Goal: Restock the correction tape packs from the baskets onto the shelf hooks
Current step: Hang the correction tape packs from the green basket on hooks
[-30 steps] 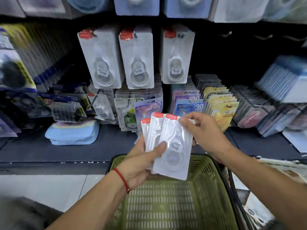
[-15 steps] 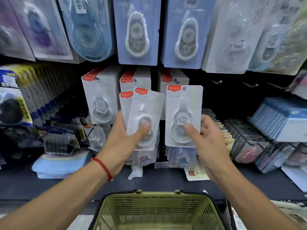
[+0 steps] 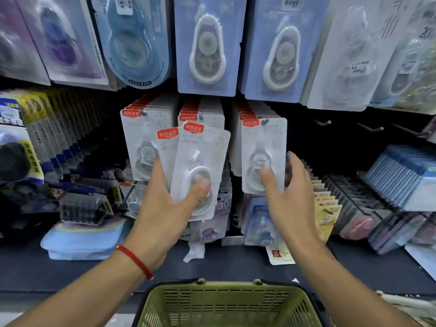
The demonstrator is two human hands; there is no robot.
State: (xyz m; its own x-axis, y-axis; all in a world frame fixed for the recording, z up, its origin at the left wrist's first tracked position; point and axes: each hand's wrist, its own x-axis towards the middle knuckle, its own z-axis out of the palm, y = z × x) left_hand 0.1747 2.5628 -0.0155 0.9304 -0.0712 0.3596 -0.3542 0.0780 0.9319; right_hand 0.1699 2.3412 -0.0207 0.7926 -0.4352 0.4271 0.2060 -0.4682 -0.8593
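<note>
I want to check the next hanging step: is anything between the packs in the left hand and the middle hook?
Nothing separate blocks it. The left hand grips the fanned packs right in front of the middle hook, which already carries a row of packs. The right hand is on the right hook's front pack.

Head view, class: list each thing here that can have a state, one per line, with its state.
Left hand: holds a fan of packs, thumb on the front one.
Right hand: fingers on the pack on the right hook.
Right pack: hung on its hook, upright.
Far right hooks: bare.
Green basket: below, inside mostly out of view.
</note>
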